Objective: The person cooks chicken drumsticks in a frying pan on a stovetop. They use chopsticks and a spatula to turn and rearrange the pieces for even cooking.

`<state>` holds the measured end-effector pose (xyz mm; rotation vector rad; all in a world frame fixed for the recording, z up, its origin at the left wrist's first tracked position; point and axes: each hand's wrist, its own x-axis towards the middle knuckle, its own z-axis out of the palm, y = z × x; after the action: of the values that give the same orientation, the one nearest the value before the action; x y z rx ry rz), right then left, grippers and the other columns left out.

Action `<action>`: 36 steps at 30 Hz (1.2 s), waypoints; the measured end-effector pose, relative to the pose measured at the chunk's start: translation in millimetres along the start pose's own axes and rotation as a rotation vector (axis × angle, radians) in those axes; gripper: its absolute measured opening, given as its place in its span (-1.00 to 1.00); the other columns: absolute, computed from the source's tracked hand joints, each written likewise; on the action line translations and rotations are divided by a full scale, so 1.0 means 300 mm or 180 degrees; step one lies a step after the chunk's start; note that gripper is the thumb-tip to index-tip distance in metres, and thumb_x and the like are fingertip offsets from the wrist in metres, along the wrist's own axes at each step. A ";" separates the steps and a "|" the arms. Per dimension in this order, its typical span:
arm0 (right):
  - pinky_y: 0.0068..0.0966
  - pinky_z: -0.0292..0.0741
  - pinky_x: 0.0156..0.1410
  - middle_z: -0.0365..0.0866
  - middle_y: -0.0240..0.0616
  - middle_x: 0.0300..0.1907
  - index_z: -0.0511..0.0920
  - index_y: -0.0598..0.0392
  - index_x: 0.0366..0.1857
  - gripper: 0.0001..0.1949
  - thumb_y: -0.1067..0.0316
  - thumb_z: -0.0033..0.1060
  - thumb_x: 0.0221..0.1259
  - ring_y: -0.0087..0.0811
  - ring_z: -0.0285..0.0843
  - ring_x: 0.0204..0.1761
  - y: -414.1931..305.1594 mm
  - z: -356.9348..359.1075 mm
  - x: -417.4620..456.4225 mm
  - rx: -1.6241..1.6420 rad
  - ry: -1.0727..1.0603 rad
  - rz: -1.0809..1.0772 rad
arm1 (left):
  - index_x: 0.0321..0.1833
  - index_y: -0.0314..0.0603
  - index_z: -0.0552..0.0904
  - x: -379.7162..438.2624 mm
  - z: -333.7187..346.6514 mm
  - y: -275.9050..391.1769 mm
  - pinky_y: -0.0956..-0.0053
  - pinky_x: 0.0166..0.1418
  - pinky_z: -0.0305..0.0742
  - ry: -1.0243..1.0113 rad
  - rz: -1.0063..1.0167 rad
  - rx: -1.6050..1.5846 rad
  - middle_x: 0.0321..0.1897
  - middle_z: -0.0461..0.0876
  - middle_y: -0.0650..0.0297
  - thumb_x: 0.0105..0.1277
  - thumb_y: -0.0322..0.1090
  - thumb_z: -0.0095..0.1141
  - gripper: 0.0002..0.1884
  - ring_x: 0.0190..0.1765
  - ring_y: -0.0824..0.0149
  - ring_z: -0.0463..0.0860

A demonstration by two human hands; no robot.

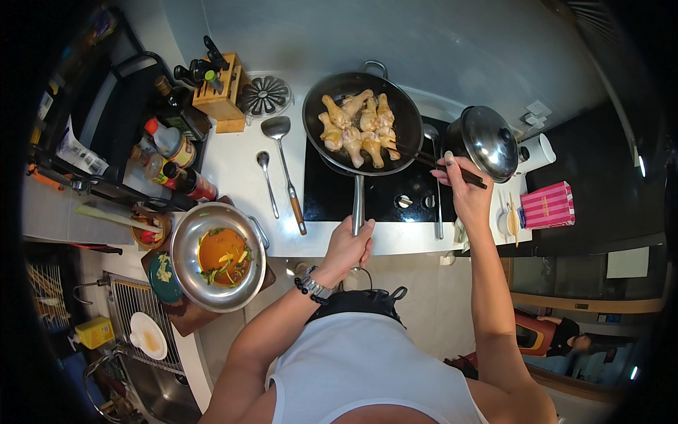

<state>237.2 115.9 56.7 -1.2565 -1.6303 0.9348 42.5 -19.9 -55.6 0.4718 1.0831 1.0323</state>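
Note:
My left hand point(347, 246) grips the long metal handle point(358, 201) of a dark frying pan point(318, 153). Several chicken drumsticks point(373, 150) lie spread in the pan, their skin pale to lightly golden. Dark chopsticks point(466, 175) are held in my right hand point(466, 185), to the right of the pan. Their tips reach over the pan's right side, at a drumstick point(389, 142) near the rim; whether they pinch it I cannot tell. Beneath the pan is a black glass cooktop point(328, 201) with control knobs point(405, 201).
Left of the cooktop lie a wok spatula point(286, 169) and a spoon point(268, 183). A steel bowl point(183, 265) holds orange-brown liquid with green pieces. A knife block point(222, 95) stands behind. At right are a lidded pot point(487, 140), a ladle point(439, 196) and a pink striped bag point(548, 205).

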 end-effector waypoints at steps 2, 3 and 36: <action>-0.53 0.77 -0.02 0.83 -0.16 -0.12 0.77 0.35 -0.02 -0.76 0.33 0.27 0.64 -0.34 0.89 -0.14 -0.007 0.004 0.000 -0.0196 0.0000 -0.0067 | -0.14 -0.12 0.42 0.007 -0.007 -0.014 0.51 -0.62 0.35 -0.0049 0.0026 -0.0020 -0.57 0.51 0.37 0.69 -0.08 0.16 -0.68 -0.66 0.50 0.45; -0.52 0.77 -0.01 0.82 -0.16 -0.10 0.77 0.36 -0.01 -0.77 0.36 0.26 0.64 -0.33 0.89 -0.14 -0.016 0.012 0.000 -0.0289 -0.0007 -0.0107 | -0.14 -0.12 0.42 0.010 -0.011 -0.017 0.51 -0.62 0.35 -0.0040 0.0037 -0.0017 -0.57 0.51 0.37 0.69 -0.08 0.16 -0.68 -0.66 0.50 0.45; -0.31 0.80 0.07 0.85 -0.04 -0.03 0.74 0.22 -0.03 -0.79 0.58 0.44 0.28 -0.06 0.87 0.01 0.214 0.031 -0.022 -0.1907 -0.0827 -0.2542 | -0.14 -0.12 0.44 -0.002 -0.018 -0.004 0.51 -0.60 0.32 0.0150 -0.0030 -0.0025 -0.54 0.52 0.35 0.67 -0.13 0.20 -0.71 -0.66 0.50 0.42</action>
<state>251.1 122.8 -6.5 -0.7044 -2.4548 0.1021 38.1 -21.8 -58.6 0.4376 1.1220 1.0433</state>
